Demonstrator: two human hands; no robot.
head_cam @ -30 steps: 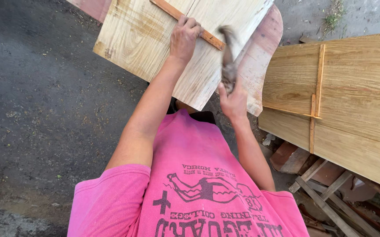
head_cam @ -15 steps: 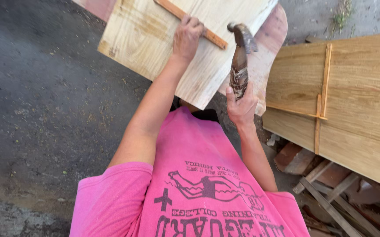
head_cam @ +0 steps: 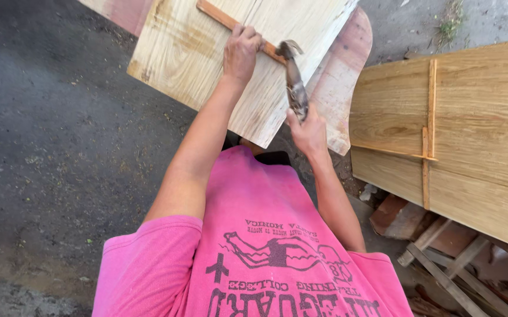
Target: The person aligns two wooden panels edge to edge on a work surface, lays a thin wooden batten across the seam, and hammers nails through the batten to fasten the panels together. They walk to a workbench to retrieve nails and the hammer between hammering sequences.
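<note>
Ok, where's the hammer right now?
In the head view, the hammer is held in the right hand, upper centre, its head at the thin wooden strip on the pale board, beside the left hand.

Pink printed shirt (head_cam: 277, 235), pale grained board (head_cam: 207, 53)

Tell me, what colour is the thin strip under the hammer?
The thin wooden strip is orange-brown, lying on a pale board; the head view shows it.
</note>
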